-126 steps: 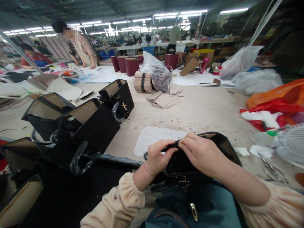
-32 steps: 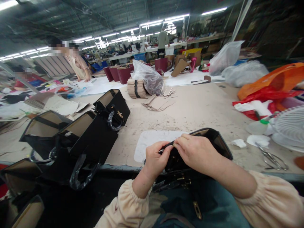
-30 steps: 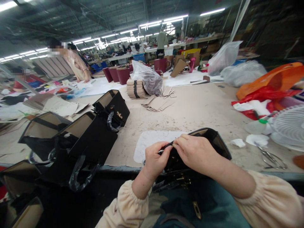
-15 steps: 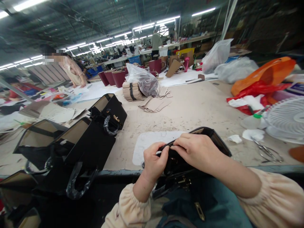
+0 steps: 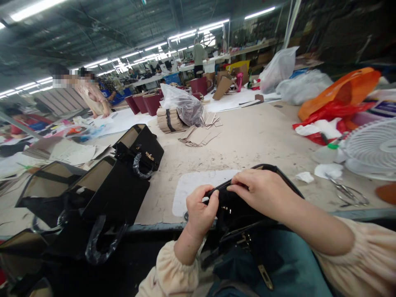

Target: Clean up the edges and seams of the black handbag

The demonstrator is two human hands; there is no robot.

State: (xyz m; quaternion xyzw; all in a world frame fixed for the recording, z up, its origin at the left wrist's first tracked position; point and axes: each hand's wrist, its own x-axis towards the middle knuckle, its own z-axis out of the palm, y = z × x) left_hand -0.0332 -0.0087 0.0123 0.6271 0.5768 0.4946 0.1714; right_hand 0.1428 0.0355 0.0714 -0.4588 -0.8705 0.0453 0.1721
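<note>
head view: the right hand (image 5: pixel 260 189) has just slid right, baring more rim (image 5: pixel 223 188) between the two! left hand (image 5: pixel 201 209) pinches that rim; right thumb and fingers sit slightly apart, grip impossible to tell. bag (image 5: pixel 241 215) at the near edge of the desk (image 5: pixel 262 136); looks like a re-grip, edge work unfinished.

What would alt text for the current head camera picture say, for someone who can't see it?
A bare left hand pinches the rim of a black handbag, with a bare right hand at the same rim. Open, beige-lined black handbags are to the left; silver metal scissors and a round white plastic fan are to the right.
</note>
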